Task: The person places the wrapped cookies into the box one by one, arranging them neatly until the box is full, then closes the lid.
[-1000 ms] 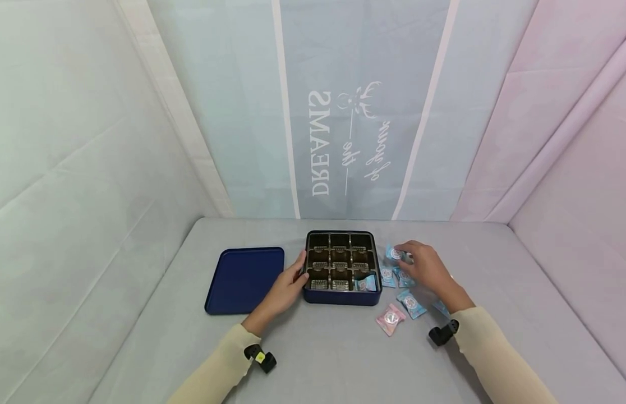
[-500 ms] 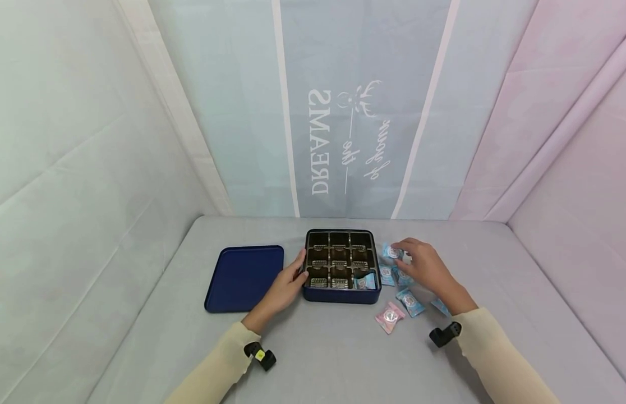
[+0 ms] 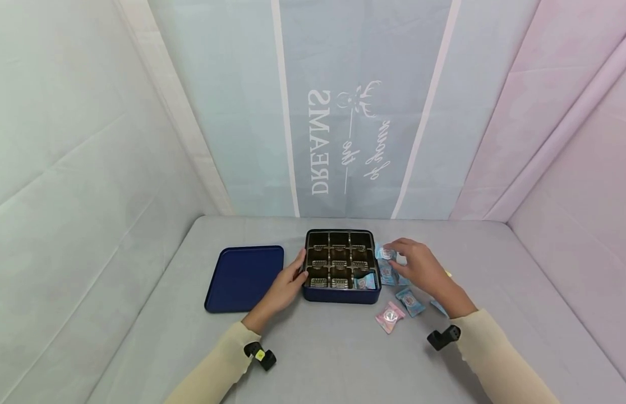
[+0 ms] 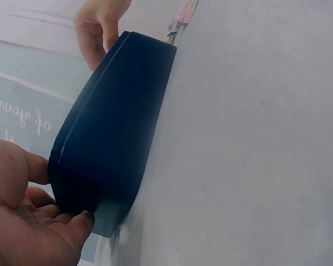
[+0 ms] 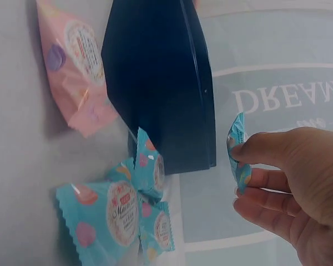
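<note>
A square navy tin box (image 3: 341, 295) holds a dark plastic tray with several compartments. One light-blue wrapped candy (image 3: 366, 282) lies in its front right compartment. My left hand (image 3: 284, 289) grips the box's left side; in the left wrist view its thumb is near the rim and its fingers bend against the side wall. Just off the box's right side, my right hand (image 3: 424, 269) pinches another light-blue candy (image 5: 237, 149) between thumb and fingers, above the table. Below that hand are more blue candies (image 5: 119, 219), partly overlapping.
Left of the box lies a navy lid (image 3: 244, 279), partly behind the left hand. A pink wrapped candy (image 3: 390, 317) and a blue candy (image 3: 410, 302) lie front right of the box. Another blue candy (image 3: 438, 307) is partly hidden by the right wrist. Fabric walls (image 3: 343, 168) enclose the table.
My right hand has moved a little left with the pinched blue candy, bringing it close to the box's right rim. The left hand and the box stay put.
</note>
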Tool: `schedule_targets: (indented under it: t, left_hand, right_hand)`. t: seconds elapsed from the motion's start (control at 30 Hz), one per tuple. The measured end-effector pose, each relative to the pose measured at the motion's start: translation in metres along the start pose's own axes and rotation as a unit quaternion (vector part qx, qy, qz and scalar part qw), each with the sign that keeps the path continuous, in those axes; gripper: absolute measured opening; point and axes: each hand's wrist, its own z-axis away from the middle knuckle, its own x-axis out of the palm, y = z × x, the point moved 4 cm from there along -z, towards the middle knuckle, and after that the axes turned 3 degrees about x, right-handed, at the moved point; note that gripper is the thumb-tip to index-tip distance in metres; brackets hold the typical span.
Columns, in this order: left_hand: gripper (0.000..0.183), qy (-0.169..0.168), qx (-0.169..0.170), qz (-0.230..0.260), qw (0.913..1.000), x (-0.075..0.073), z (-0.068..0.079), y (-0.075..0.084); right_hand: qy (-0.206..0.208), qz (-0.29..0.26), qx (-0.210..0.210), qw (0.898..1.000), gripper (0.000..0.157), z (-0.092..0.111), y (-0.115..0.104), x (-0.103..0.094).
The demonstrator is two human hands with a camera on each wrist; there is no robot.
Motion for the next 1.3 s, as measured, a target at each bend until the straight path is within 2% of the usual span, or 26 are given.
schedule_targets:
  t: [0.53,0.87,1.3]
  left_hand:
    - [0.060,-0.008,-0.005,0.006,0.9999,-0.001,-0.002,0.001]
    - [0.061,-0.004,-0.005,-0.016,0.9998,0.002,-0.011,-0.036]
    - [0.062,-0.013,-0.003,-0.016,0.9998,0.003,-0.010,-0.037]
  right_hand:
    - [-0.017,0.023,-0.036,0.999,0.038,-0.007,-0.017,0.004]
    - [-0.032,0.024,-0.050,0.998,0.039,-0.013,-0.022,0.009]
    - [-0.035,0.036,-0.068,0.996,0.034,-0.018,-0.024,0.021]
